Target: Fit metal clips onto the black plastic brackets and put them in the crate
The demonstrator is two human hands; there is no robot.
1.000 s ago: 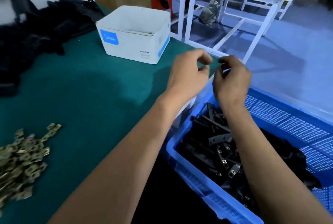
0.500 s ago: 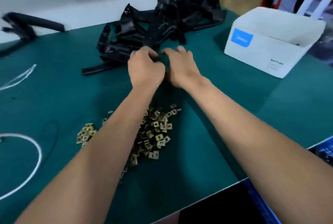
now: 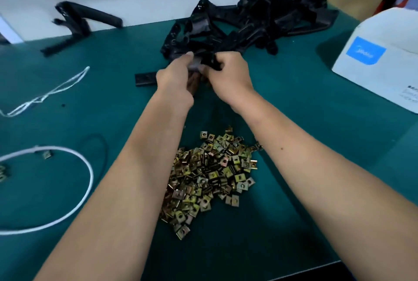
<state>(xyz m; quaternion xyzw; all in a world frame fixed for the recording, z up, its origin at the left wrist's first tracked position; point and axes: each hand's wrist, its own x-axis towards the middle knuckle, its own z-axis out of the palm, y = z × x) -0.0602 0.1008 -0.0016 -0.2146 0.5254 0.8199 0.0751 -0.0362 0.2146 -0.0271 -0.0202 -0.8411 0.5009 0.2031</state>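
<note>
Since half a second ago both hands have reached the bracket pile (image 3: 248,25). The left hand (image 3: 175,79) and right hand (image 3: 229,74) together grip one black bracket (image 3: 209,61), fingers clamped on it, just beyond the heap of metal clips (image 3: 210,176). A lone bracket (image 3: 77,25) lies far left; one white box (image 3: 380,59) with a blue label, writing unreadable, stands right on the tabletop (image 3: 294,122).

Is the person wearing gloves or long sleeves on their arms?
No. The left hand and right hand are both bare, without gloves. Both forearms are uncovered all the way to the picture's edge, so no sleeves show. No watch, ring or bracelet is visible.
</note>
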